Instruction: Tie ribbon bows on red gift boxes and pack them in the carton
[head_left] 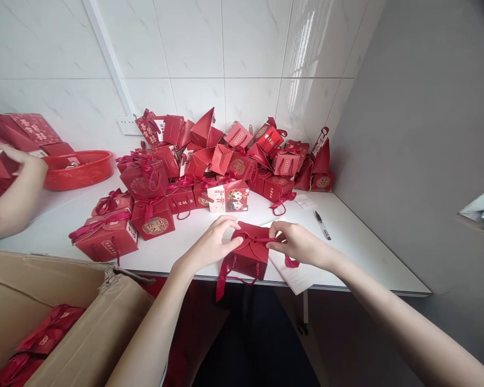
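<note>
Carton: an open cardboard carton [123,306] at near left with red boxes inside, seemingly set there for easy reach.
Box in hand: the red box [246,264] sits at the table's near edge, between both hands, probably so that its top is easy to work on.
Left hand: the left hand [214,239] rests on the box's left side, thumb and fingers spread apart, seemingly steadying it; whether the thumb also traps ribbon, I cannot tell.
Right hand: the right hand [292,242] pinches the ribbon [261,240] between thumb and fingertips, drawing it out rightward, apparently for tension at the knot.
Box's look: deep red, curved flaps folded over the top, twisted cord handle drooping in front, a glossy ribbon tail hanging at left.
Paper: white sheets [296,277] lie just right of the box.
Pen: a pen [322,224] lies farther right.
Basin: a red basin [80,172] stands far left, near another person's hand [30,164].
Pile: many red boxes [220,158] are heaped against the far wall, perhaps to free the near table.
</note>
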Demonstrator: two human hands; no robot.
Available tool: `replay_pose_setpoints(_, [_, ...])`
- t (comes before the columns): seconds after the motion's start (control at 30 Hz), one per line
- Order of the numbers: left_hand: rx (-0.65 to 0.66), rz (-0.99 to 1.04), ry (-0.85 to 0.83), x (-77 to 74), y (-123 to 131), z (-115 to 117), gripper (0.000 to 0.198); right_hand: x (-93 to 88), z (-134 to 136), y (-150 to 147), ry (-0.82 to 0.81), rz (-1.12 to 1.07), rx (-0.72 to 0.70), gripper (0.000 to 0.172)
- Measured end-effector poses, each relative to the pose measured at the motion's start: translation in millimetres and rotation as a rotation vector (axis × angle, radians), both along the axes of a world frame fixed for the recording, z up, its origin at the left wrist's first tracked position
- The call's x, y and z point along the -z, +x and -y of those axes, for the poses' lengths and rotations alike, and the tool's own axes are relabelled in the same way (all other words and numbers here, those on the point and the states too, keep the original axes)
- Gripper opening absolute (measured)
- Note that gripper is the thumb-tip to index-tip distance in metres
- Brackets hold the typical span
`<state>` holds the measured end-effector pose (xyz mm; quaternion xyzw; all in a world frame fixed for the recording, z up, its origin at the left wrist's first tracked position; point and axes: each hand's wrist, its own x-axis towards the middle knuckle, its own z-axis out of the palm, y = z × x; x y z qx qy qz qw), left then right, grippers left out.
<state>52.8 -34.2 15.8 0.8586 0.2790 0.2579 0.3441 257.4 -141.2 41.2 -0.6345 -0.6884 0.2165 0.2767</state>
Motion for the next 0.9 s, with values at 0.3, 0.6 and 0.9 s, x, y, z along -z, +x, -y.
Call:
replay_pose_setpoints(0.3, [-0.156,-0.09,0.115,-17.7,-10,6,0.021,2.4,-22,3,0.194,0.035,-0.043,0.014])
replay_pose_setpoints(0.6, [-0.098,-0.084,-0.416,-10.6,-15,21,0.03,4.4,-12,1,0.466,0.331,-0.161,0.016])
replay_pose_setpoints(0.9, [-0.136,-0.014,-0.462,2.7,-24,22,0.039,14.1,-2,27,0.435,0.571,-0.251,0.012])
